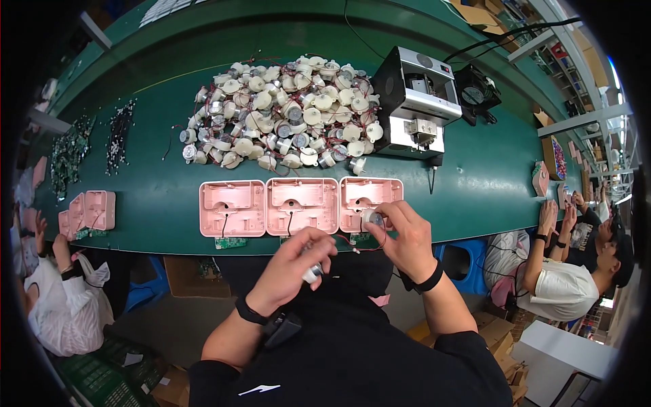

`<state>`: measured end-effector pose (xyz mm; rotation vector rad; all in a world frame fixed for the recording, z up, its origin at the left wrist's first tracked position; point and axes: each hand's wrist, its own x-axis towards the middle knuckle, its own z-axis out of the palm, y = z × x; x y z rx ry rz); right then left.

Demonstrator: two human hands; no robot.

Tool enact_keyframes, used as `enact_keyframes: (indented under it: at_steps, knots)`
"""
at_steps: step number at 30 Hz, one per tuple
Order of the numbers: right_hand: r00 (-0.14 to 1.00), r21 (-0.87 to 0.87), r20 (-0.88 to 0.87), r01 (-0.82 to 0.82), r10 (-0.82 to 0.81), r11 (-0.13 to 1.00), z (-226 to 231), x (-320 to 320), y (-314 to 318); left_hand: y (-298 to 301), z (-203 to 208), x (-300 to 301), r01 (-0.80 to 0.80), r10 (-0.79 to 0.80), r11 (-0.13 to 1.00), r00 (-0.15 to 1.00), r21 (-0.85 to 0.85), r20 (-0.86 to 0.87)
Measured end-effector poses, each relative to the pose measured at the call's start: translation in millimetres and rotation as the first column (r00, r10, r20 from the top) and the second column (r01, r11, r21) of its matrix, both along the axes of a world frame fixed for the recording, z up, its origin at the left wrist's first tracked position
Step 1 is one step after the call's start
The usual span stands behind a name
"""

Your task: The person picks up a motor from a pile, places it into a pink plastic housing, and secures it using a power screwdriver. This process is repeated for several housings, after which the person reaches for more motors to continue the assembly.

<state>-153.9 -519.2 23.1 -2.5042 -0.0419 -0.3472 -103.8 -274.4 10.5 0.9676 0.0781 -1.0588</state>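
Observation:
Three pink plastic housings stand in a row at the table's near edge: a left one (247,222), a middle one (313,220) and a right one (388,192). My right hand (412,239) pinches a small round motor (372,217) with a pale cap over the right housing's near side. Red wires (369,248) hang below its fingers. Nearer my body, my left hand (288,266) curls around another small motor (312,273), white and silver, partly hidden by the fingers. A green circuit board (231,242) on a black wire lies in front of the left housing.
Behind the housings spreads a large heap of motors (285,112) with red wires. A black and silver machine (417,102) stands to its right, beside a small black fan (477,91). More pink housings (100,209) and circuit boards (71,152) lie at left. Co-workers sit on both sides.

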Motion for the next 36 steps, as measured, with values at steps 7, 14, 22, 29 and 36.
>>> enact_keyframes:
  at_steps: [7,14,22,29,36]
  knots:
    - [1.0,-0.021,-0.019,0.023,-0.024,1.0,0,14,-6,-35,0,-12,0.074,-0.483,0.866,0.381,0.495,0.788]
    - [0.999,0.053,-0.043,0.032,-0.03,0.998,-5,11,-9,-50,-22,-9,-0.049,-0.639,0.749,0.209,0.66,0.74]
    - [0.998,-0.068,0.004,-0.062,0.063,0.996,-8,21,-8,-61,-21,-11,-0.077,-0.644,0.724,0.278,0.685,0.712]
    - [0.996,-0.202,0.039,-0.071,0.081,0.977,-20,34,3,-57,-22,-13,-0.092,-0.629,0.733,0.287,0.674,0.723]
    - [0.995,-0.162,0.015,-0.095,0.099,0.982,-22,26,-2,-36,1,-17,-0.106,-0.501,0.823,0.324,0.557,0.802]
